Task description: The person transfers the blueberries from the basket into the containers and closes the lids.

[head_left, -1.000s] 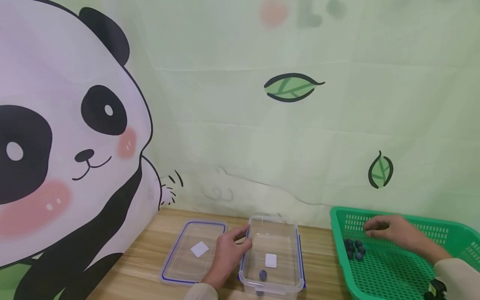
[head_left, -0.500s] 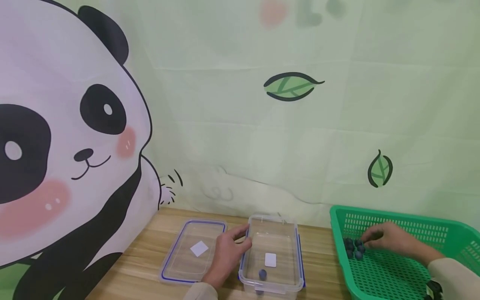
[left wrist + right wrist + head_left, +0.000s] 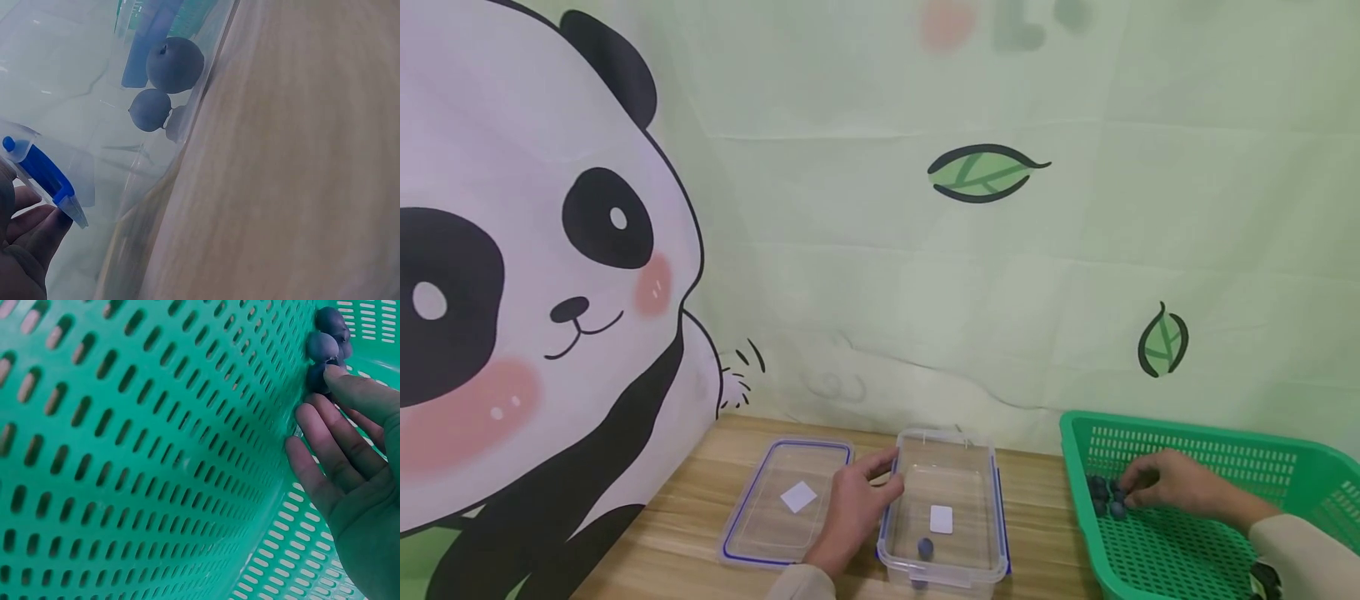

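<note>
A clear plastic food container (image 3: 955,575) with blue side latches stands on the wooden table. My left hand (image 3: 857,504) grips its left rim, fingertips beside a blue latch (image 3: 45,172) in the left wrist view. Two blueberries (image 3: 175,65) lie inside the near end of the container. On the right, my right hand (image 3: 1176,483) reaches into a green plastic basket (image 3: 1078,525). Thumb and fingers pinch a blueberry (image 3: 319,379) at the edge of a small cluster. Several other blueberries (image 3: 1099,492) sit against the basket's left wall.
Left of the container lies its clear lid (image 3: 760,533) with a blue seal and a white label. A strip of wooden table (image 3: 1045,525) separates container and basket. Behind the table hangs a pale green cloth (image 3: 880,275) printed with a panda and leaves.
My right hand has come down from above the basket to the blueberries, and its fingers have closed in on one. The left hand and the container have stayed put.
</note>
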